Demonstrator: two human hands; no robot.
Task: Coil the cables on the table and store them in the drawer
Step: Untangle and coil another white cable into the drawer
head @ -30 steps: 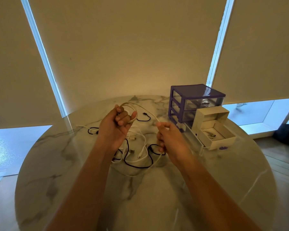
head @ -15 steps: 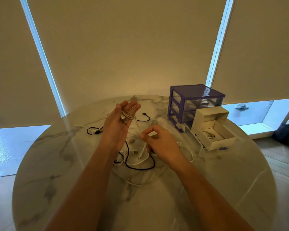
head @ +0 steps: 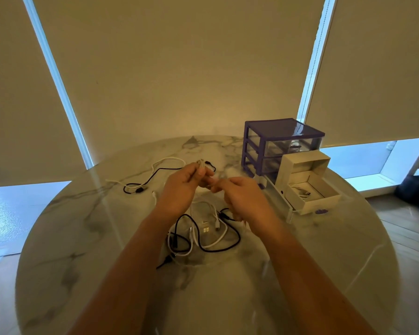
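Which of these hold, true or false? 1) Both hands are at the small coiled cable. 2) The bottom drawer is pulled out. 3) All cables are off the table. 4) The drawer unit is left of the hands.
1) True: left hand grips the coiled cable; right hand meets it.
2) True: the bottom drawer of the drawer unit is out.
3) False: black and white cables lie on the table.
4) False: it is to their right.
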